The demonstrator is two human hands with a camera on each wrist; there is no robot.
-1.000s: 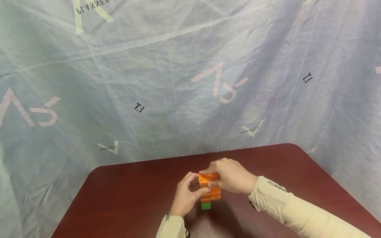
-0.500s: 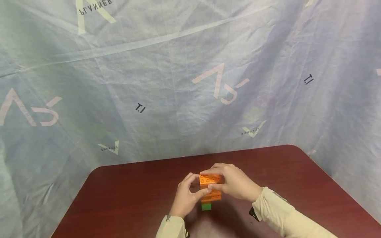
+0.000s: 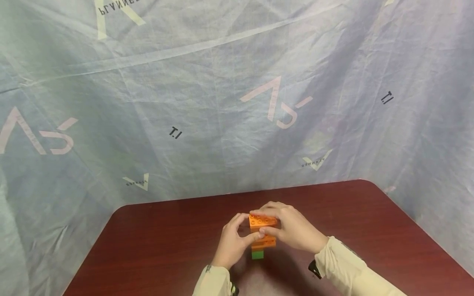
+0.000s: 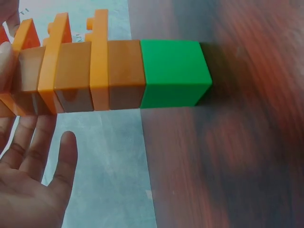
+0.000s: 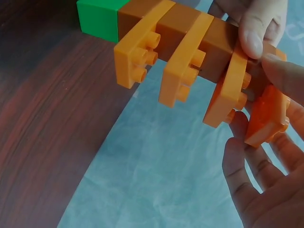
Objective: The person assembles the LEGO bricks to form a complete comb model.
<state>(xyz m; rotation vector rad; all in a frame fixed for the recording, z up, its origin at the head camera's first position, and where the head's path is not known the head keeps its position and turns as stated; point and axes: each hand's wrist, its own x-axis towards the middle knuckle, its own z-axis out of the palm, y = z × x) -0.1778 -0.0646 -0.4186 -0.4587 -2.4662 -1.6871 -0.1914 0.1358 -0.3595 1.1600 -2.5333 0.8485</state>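
Note:
A toy brick tower stands on the table, its green brick (image 3: 257,255) at the bottom. Above it, brown bricks (image 4: 126,71) alternate with flat orange bricks (image 4: 99,61) that jut out to one side and show round studs. My left hand (image 3: 231,242) grips the upper part from the left, its thumb across the near side. At the top, my right hand (image 3: 298,230) pinches the uppermost orange brick (image 5: 268,118) between thumb and fingers. Both thumb tips come close together at the near side, covering part of the tower.
The dark red wooden table (image 3: 166,246) has rounded far corners. Behind and beside it hangs a grey printed cloth (image 3: 207,102). Pale sleeves (image 3: 348,263) cover both forearms, and a dark band (image 3: 314,269) shows at the right wrist.
My right hand has shifted slightly right and lower, uncovering more of the top orange brick's studs. My left hand keeps its grip on the tower.

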